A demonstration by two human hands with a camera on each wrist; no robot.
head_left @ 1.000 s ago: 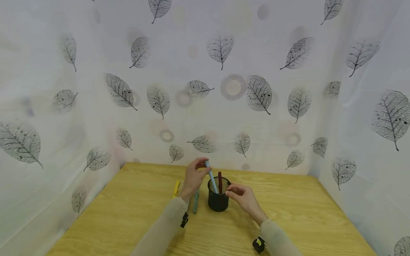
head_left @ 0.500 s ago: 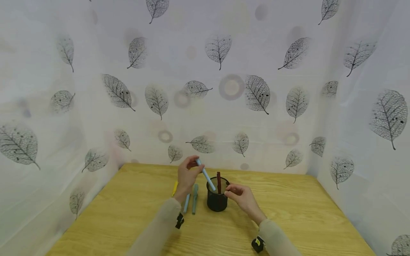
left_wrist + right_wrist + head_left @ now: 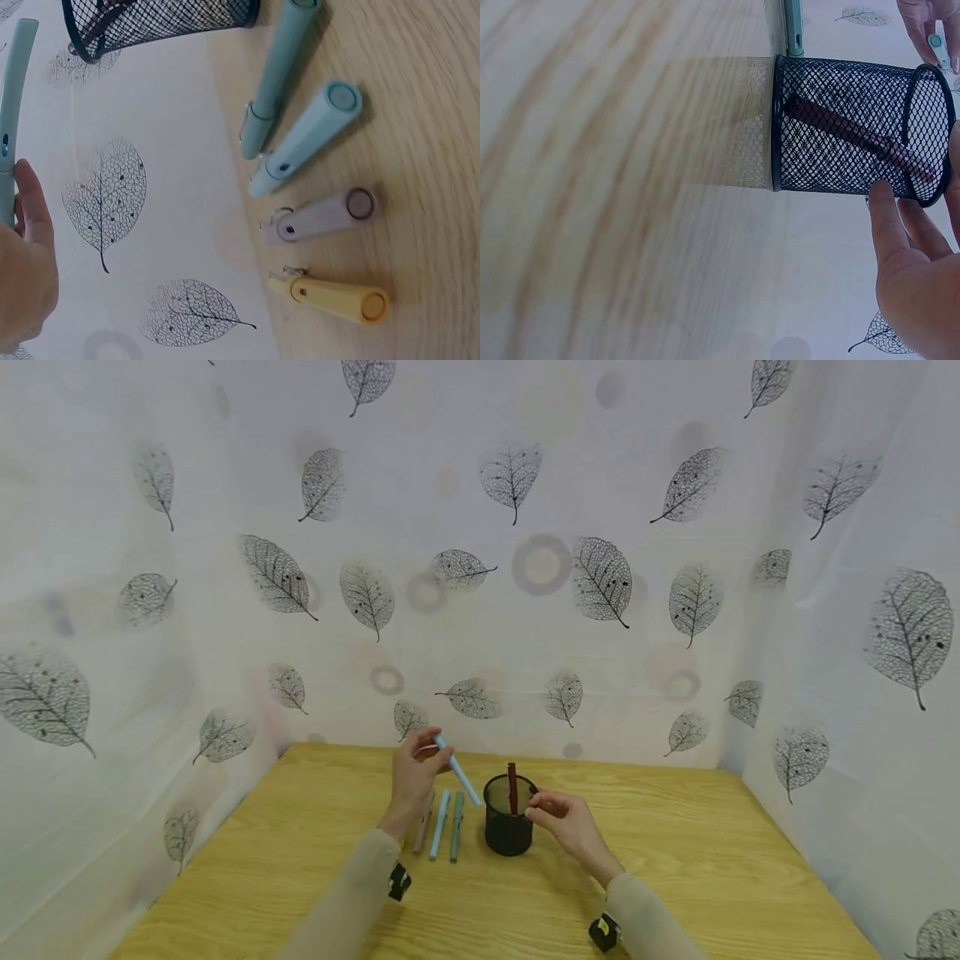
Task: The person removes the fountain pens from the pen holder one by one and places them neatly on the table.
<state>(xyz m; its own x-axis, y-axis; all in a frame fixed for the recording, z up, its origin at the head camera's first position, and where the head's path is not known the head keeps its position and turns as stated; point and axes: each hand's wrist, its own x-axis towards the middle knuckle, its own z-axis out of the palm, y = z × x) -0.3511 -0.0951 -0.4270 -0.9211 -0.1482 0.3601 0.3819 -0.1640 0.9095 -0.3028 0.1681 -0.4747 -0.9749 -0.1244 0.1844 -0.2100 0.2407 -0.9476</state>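
My left hand (image 3: 411,777) pinches a light blue pen (image 3: 459,772) near its upper end. The pen slants down to the right, its lower tip in the air just left of the black mesh pen holder (image 3: 508,837). Inside the holder a dark red pen (image 3: 513,787) leans, its top above the rim. At the holder's right side, my right hand (image 3: 573,828) grips the rim between thumb and fingers, as the right wrist view also shows. The left wrist view has the raised pen (image 3: 13,97) at its left edge, partly hidden by the hand.
Left of the holder, several pens lie side by side on the wooden table (image 3: 675,843): a green pen (image 3: 456,828), a second light blue pen (image 3: 439,827), a pinkish pen (image 3: 423,828) and a yellow pen (image 3: 337,298). A leaf-patterned curtain (image 3: 480,635) hangs behind.
My left hand has moved left with the light blue pen, whose lower end has come out of the holder. The right hand has stayed at the rim.
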